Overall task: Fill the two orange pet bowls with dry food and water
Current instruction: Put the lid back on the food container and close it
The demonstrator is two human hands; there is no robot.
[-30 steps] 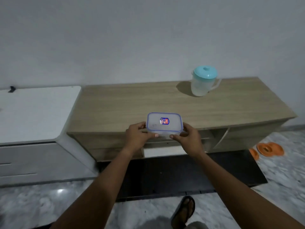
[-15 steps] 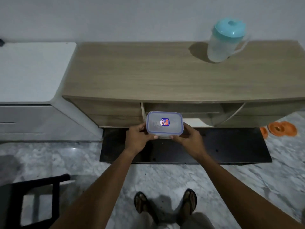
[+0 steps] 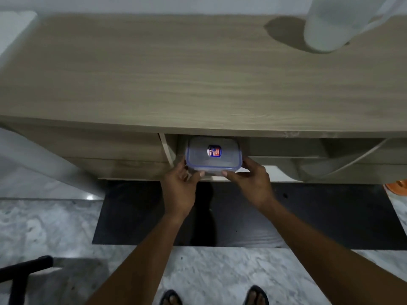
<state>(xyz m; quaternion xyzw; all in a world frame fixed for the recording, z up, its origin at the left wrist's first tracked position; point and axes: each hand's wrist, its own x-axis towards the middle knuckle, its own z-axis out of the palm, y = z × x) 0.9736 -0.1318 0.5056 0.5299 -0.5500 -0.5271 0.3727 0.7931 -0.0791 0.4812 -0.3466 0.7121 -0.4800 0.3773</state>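
Observation:
A clear plastic food container (image 3: 213, 154) with a blue-rimmed lid and a small label sits partly inside the open shelf under the wooden cabinet top. My left hand (image 3: 179, 186) grips its left front corner and my right hand (image 3: 251, 180) grips its right front corner. What the container holds cannot be seen through the lid. The translucent water jug (image 3: 330, 25) stands on the cabinet top at the far right, its lid cut off by the frame. An orange pet bowl (image 3: 397, 186) shows as a sliver on the floor at the right edge.
The wooden cabinet (image 3: 176, 73) fills the upper half, with open compartments below its top. A black mat (image 3: 308, 216) lies on the marble floor in front. A black chair part (image 3: 24, 271) is at lower left. My sandalled feet are at the bottom.
The view has closed in on the cabinet and tilted down. Both hands have carried the container forward and low, from in front of the cabinet into the shelf opening.

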